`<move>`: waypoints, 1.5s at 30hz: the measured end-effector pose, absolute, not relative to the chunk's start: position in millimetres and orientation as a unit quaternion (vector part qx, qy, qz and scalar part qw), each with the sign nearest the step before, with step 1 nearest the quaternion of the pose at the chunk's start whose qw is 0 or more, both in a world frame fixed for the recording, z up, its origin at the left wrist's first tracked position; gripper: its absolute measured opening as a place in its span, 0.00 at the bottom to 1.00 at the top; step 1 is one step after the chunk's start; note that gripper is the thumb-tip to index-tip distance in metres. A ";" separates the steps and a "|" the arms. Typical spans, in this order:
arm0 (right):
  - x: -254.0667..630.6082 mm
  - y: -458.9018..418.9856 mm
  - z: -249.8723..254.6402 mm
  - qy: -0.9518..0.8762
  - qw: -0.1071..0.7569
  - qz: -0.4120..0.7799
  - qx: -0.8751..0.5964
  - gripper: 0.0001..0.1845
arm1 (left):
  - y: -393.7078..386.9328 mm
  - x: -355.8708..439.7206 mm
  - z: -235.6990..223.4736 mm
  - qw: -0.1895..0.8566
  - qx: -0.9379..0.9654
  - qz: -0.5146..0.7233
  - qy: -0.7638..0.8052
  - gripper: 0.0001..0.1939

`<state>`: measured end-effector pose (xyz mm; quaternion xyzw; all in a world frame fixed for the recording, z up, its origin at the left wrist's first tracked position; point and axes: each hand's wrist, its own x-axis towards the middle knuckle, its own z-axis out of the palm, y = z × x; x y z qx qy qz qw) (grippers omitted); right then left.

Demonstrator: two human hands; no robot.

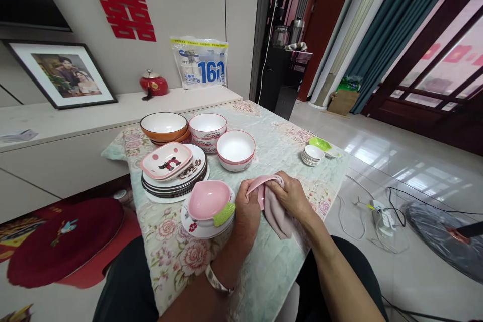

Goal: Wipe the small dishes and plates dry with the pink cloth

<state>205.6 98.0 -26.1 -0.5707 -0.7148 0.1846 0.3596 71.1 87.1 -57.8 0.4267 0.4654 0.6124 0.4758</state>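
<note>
"Several stacked bowls, orange-brown (164, 126), far left on the floral tablecloth (192, 261). Next?"

"One pile of dark-rimmed plates (177, 191), nearer, bearing a squarish pink dish (166, 161) with a figure on it."

"Then?"

"Red-rimmed bowls (208, 126), stacked far; one pink bowl with a green leaf (209, 201), near, atop flowered plates (202, 231). Right of the stack, further red-rimmed bowls (236, 148)."

"And the hands?"

"Left hand (247, 211): grasping a pink piece (261, 196) by its side, thumb at the rim; held above the tablecloth, near side, right of the leafed bowl. Right hand (294, 196): closed on a pale pink cloth (278, 216), pressed to that piece, its lower end hanging."

"Anything rightmost?"

"Small white dishes (312, 153), stacked, touching or just beside a green dish (320, 144); which, the entry cannot tell."
</note>
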 end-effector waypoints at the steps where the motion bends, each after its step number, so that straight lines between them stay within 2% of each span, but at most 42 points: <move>1: 207.4 97.8 -25.3 -0.718 0.354 0.189 -0.569 0.17 | 87.4 71.7 -59.4 0.483 0.423 0.616 0.457 0.09; 7: 221.7 97.7 -25.1 -0.755 0.285 0.061 -0.587 0.20 | 87.8 71.5 -57.2 0.542 0.423 0.572 0.447 0.10; 11: 229.5 96.1 -22.9 -0.800 0.223 -0.019 -0.557 0.21 | 87.3 65.8 -45.6 0.585 0.450 0.513 0.438 0.14; 14: 227.8 94.9 -22.9 -0.822 0.210 -0.052 -0.526 0.22 | 89.1 62.6 -43.8 0.587 0.477 0.499 0.423 0.15; 19: 215.7 99.6 -29.6 -0.820 0.277 -0.057 -0.497 0.24 | 92.2 66.3 -54.2 0.533 0.454 0.547 0.458 0.10; 23: 209.8 104.5 -34.3 -0.804 0.340 -0.046 -0.485 0.24 | 91.6 72.5 -62.4 0.550 0.404 0.586 0.437 0.11; 30: 201.5 103.5 -41.8 -0.698 0.486 0.058 -0.523 0.16 | 90.4 77.0 -66.3 0.569 0.358 0.599 0.435 0.14; 33: 197.6 103.6 -43.6 -0.624 0.533 0.089 -0.565 0.16 | 90.9 77.1 -66.3 0.569 0.333 0.604 0.448 0.15; 41: 203.4 104.6 -40.5 -0.593 0.485 0.099 -0.635 0.21 | 91.8 79.3 -65.2 0.627 0.201 0.607 0.444 0.16; 45: 196.8 102.3 -41.3 -0.663 0.413 0.072 -0.619 0.22 | 91.3 80.4 -63.5 0.642 0.170 0.616 0.423 0.18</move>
